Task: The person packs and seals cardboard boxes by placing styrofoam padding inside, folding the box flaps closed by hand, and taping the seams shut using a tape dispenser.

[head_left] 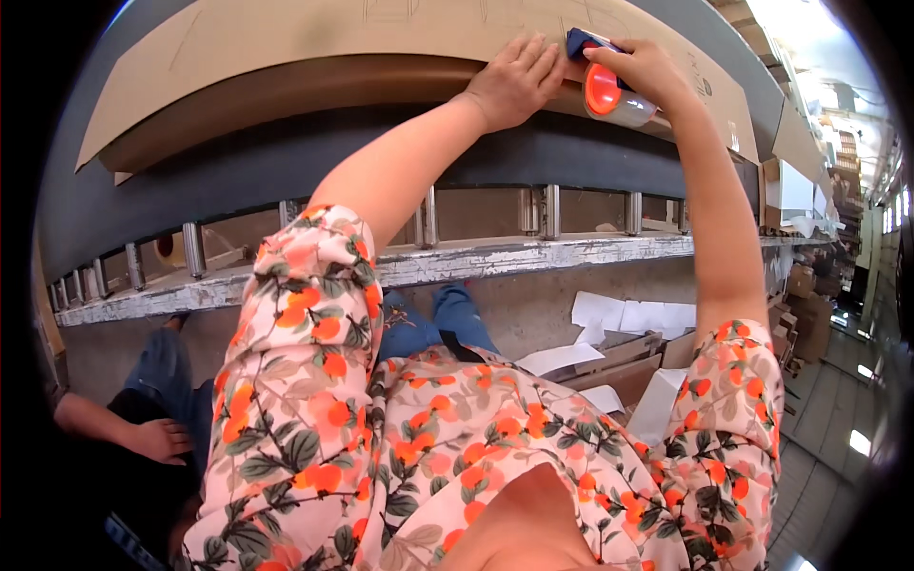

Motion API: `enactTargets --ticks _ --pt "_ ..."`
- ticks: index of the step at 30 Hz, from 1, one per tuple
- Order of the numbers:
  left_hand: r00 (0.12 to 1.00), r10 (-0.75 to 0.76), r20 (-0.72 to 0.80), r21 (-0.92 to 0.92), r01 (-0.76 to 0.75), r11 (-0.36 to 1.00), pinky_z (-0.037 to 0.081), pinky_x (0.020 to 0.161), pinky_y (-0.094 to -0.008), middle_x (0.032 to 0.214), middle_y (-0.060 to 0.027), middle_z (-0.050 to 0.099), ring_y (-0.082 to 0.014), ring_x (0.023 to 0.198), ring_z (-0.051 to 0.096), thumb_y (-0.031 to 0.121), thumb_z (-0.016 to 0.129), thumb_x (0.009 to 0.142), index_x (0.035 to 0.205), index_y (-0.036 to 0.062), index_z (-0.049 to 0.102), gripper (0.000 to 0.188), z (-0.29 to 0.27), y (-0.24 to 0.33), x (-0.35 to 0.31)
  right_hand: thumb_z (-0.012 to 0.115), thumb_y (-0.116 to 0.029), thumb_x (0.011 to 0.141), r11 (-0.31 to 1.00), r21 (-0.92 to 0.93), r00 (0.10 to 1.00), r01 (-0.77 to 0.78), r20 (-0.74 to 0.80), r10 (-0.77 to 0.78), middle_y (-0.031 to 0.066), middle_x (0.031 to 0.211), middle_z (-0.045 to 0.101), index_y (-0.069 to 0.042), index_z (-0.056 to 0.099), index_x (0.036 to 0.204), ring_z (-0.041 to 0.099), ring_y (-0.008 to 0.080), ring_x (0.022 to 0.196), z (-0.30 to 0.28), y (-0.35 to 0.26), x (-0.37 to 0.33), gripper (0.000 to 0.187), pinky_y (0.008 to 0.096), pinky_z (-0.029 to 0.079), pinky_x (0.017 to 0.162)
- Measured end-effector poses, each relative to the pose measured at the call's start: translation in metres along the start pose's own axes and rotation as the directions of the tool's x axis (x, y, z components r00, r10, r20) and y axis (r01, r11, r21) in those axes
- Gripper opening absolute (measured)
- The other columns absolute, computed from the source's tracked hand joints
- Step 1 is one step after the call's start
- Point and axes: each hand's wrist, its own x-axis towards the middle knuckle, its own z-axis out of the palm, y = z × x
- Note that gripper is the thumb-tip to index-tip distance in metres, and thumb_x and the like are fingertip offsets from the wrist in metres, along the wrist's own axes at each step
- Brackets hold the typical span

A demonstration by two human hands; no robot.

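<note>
A long brown cardboard box lies across the dark belt surface in front of me. My left hand rests flat on the near part of its top, fingers stretched out. Just to the right, my right hand grips a tape dispenser with a dark blue body. Its roll of clear tape, with a bright orange core, hangs below the hand, over the box's near edge. The dispenser's blue end touches or nearly touches the cardboard close to my left fingertips; I cannot tell which.
Below the box runs a dark belt, with metal rollers and a worn white rail nearer me. White paper sheets and cardboard pieces lie low on the right. Another person's hand is at the left. More boxes stand at the right.
</note>
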Motion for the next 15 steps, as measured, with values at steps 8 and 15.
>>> enactTargets --ticks 8,15 --pt "0.998 0.050 -0.047 -0.005 -0.050 0.999 0.041 0.100 -0.0442 0.123 -0.0121 0.059 -0.0309 0.114 0.056 0.027 0.057 0.088 0.112 0.0109 0.055 0.029 0.009 -0.010 -0.005 0.063 -0.051 0.078 0.995 -0.096 0.998 -0.001 0.060 0.007 0.0201 0.087 0.068 -0.003 0.067 0.106 0.067 0.0283 0.079 0.002 -0.025 -0.024 0.056 0.0375 0.051 0.073" --pt "0.998 0.056 -0.024 0.010 -0.056 0.998 0.041 0.100 -0.0443 0.123 -0.0120 0.059 -0.0306 0.114 0.057 0.025 0.057 0.086 0.111 0.0123 0.055 0.028 0.001 -0.022 -0.021 0.068 -0.053 0.072 0.978 -0.100 0.960 -0.181 -0.235 0.153 0.0237 0.087 0.055 -0.014 0.058 0.129 0.064 0.0404 0.070 0.124 -0.029 -0.172 0.070 0.0458 0.054 0.065"
